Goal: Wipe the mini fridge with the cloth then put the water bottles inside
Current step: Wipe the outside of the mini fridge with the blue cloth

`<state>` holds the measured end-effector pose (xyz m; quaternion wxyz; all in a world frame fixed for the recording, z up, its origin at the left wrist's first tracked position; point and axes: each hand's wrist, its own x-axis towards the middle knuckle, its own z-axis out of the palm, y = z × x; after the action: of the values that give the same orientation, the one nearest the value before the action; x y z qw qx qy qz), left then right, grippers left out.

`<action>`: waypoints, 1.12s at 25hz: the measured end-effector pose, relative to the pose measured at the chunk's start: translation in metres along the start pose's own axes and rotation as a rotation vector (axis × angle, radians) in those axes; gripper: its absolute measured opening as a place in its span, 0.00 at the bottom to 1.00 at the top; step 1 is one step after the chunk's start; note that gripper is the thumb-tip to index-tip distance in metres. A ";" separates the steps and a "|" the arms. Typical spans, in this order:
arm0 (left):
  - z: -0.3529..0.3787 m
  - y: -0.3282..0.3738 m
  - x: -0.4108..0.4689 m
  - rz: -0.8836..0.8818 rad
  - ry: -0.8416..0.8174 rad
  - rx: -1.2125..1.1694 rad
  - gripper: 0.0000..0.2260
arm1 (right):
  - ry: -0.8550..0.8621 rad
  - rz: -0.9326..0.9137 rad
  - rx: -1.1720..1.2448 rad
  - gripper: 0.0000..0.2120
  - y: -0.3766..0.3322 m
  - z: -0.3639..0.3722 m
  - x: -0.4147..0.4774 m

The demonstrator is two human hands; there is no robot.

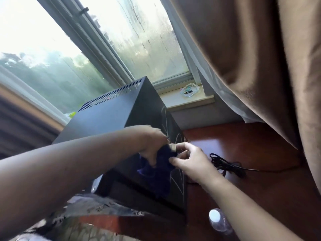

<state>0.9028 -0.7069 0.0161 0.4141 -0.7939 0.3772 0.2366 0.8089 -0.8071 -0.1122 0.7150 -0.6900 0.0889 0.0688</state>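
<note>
- We're looking down on the black mini fridge [104,122], which stands on the left part of the red-brown table [251,140], its vented back toward the table's far edge under the window [139,40].
- Both hands meet at the fridge's upper right edge, and the dark blue cloth [156,173] is bunched between them against the fridge's right side.
- The left hand [152,145] reaches across the fridge top, fingers curled over the cloth and thumb tucked down into the folds: a full grip.
- The right hand [189,162] comes up from the table's near edge and pinches the cloth's right end between thumb and forefinger. The other fingers are loosely curled behind.
- The rest of the cloth hangs loose down the fridge's side.
- One water bottle [218,221] stands near the table's near edge, just beside the fridge's front right corner, white cap up and partly hidden by the right forearm.
- A black cable [227,165] lies coiled mid-table, right of the fridge and just past the right hand.
- On the sill sits a clear glass dish [190,92].
- A brown curtain [260,66] hangs over the table's right edge.
</note>
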 end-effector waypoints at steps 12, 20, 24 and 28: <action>0.025 0.058 -0.001 -0.046 -0.082 0.052 0.26 | -0.002 0.039 -0.121 0.28 0.022 -0.014 -0.030; -0.025 -0.033 0.031 -0.210 0.159 -0.028 0.23 | 0.235 -0.014 -0.050 0.20 0.005 -0.024 0.002; -0.059 -0.097 0.037 -0.327 0.384 -0.020 0.20 | 0.295 -0.057 -0.070 0.15 -0.008 -0.019 0.028; -0.070 -0.113 0.081 -0.414 0.432 -0.079 0.18 | 0.343 -0.036 -0.046 0.14 -0.005 -0.016 0.054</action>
<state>1.0464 -0.7559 0.0528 0.3324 -0.9014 0.2772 -0.0128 0.8619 -0.8248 -0.1203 0.6746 -0.7092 0.1955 -0.0609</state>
